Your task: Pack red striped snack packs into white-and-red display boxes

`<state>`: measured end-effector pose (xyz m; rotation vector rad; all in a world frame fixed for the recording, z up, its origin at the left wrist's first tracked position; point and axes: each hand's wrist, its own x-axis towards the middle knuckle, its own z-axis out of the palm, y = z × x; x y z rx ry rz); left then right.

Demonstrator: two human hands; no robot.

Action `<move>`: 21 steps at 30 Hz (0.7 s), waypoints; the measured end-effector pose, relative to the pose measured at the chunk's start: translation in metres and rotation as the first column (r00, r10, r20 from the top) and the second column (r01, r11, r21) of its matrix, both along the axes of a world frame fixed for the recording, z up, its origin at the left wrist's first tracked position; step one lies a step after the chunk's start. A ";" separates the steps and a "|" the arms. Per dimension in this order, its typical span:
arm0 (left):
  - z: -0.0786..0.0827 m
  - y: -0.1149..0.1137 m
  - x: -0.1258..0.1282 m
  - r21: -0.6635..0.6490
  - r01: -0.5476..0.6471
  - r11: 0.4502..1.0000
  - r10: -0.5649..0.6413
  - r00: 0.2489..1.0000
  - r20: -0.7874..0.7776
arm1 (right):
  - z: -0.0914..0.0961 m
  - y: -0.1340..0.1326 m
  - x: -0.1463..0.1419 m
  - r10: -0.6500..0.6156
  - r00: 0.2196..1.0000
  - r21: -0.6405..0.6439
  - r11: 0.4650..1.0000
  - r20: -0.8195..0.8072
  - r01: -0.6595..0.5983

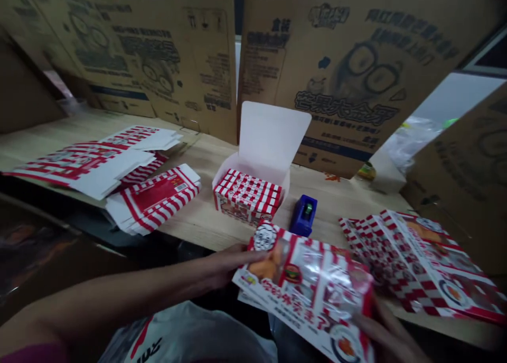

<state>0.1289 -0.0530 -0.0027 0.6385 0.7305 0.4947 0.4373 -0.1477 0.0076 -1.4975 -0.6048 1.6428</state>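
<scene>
Close to me, both hands grip a red-and-white printed carton point(301, 278) with food pictures and a shiny, window-like front. My left hand point(235, 260) is closed on its upper left end, thumb on the printed face. At the lower right end, my right hand point(380, 323) holds it, partly hidden and blurred. Just beyond stands an open display box point(275, 136), its white lid raised, with several small striped packs point(249, 189) packed inside. A blue tape dispenser point(304, 215) sits between that box and the held carton.
Several similar printed cartons point(428, 263) lean in an overlapping row on the right. Flat striped cartons point(99, 160) lie stacked on the left, with another folded bundle point(158, 197) nearer. Large brown cardboard panels point(356, 78) stand along the back of the wooden table point(206, 231).
</scene>
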 end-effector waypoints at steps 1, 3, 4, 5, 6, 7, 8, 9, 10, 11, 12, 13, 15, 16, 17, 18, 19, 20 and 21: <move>-0.005 -0.005 -0.018 0.012 -0.043 0.999 0.043 0.999 -0.012 | -0.003 0.011 -0.018 0.053 0.999 0.029 0.998 0.002 -0.053; -0.007 -0.007 -0.055 0.086 -0.131 0.988 0.133 0.991 -0.024 | -0.006 0.037 -0.050 0.220 0.975 0.151 0.963 0.024 -0.221; -0.005 -0.003 -0.073 0.151 -0.178 0.972 0.185 0.982 -0.036 | -0.008 0.050 -0.064 0.300 0.951 0.232 0.922 0.074 -0.309; -0.004 0.003 -0.090 0.225 -0.229 0.947 0.247 0.968 -0.052 | -0.012 0.064 -0.077 0.352 0.924 0.315 0.868 0.151 -0.383; -0.003 0.011 -0.107 0.303 -0.280 0.911 0.315 0.946 -0.073 | -0.017 0.077 -0.088 0.373 0.894 0.393 0.805 0.247 -0.444; -0.002 0.020 -0.122 0.373 -0.322 0.870 0.383 0.919 -0.099 | -0.024 0.088 -0.098 0.361 0.864 0.456 0.740 0.351 -0.495; -0.004 0.029 -0.136 0.431 -0.359 0.828 0.447 0.886 -0.120 | -0.034 0.098 -0.107 0.328 0.831 0.501 0.677 0.450 -0.539; -0.007 0.037 -0.148 0.474 -0.381 0.794 0.493 0.859 -0.137 | -0.045 0.107 -0.116 0.291 0.794 0.525 0.622 0.534 -0.581; -0.012 0.045 -0.158 0.509 -0.392 0.767 0.524 0.840 -0.143 | -0.057 0.113 -0.124 0.263 0.760 0.534 0.577 0.595 -0.618; -0.017 0.051 -0.165 0.545 -0.381 0.747 0.531 0.835 -0.144 | -0.070 0.118 -0.132 0.249 0.732 0.534 0.544 0.634 -0.647; -0.024 0.055 -0.171 0.584 -0.339 0.738 0.509 0.847 -0.151 | -0.083 0.121 -0.138 0.246 0.719 0.533 0.528 0.650 -0.661; -0.031 0.058 -0.175 0.623 -0.279 0.731 0.470 0.868 -0.163 | -0.094 0.122 -0.143 0.250 0.723 0.535 0.528 0.644 -0.659; -0.047 0.062 -0.179 0.687 -0.113 0.718 0.346 0.914 -0.211 | -0.111 0.121 -0.150 0.281 0.769 0.554 0.558 0.574 -0.618; -0.055 0.063 -0.180 0.705 -0.030 0.709 0.280 0.929 -0.242 | -0.115 0.119 -0.152 0.303 0.796 0.561 0.581 0.525 -0.591; -0.064 0.064 -0.180 0.713 0.039 0.700 0.224 0.936 -0.272 | -0.118 0.118 -0.153 0.327 0.817 0.562 0.603 0.474 -0.567; -0.073 0.065 -0.179 0.720 0.084 0.689 0.191 0.937 -0.292 | -0.119 0.117 -0.154 0.350 0.835 0.563 0.620 0.425 -0.546; -0.082 0.066 -0.178 0.732 0.104 0.673 0.182 0.936 -0.301 | -0.119 0.116 -0.154 0.366 0.848 0.565 0.633 0.383 -0.529; -0.090 0.067 -0.176 0.750 0.106 0.653 0.197 0.932 -0.303 | -0.118 0.116 -0.154 0.373 0.858 0.568 0.643 0.353 -0.514; -0.097 0.067 -0.174 0.769 0.095 0.632 0.228 0.926 -0.301 | -0.117 0.116 -0.154 0.369 0.866 0.572 0.650 0.337 -0.500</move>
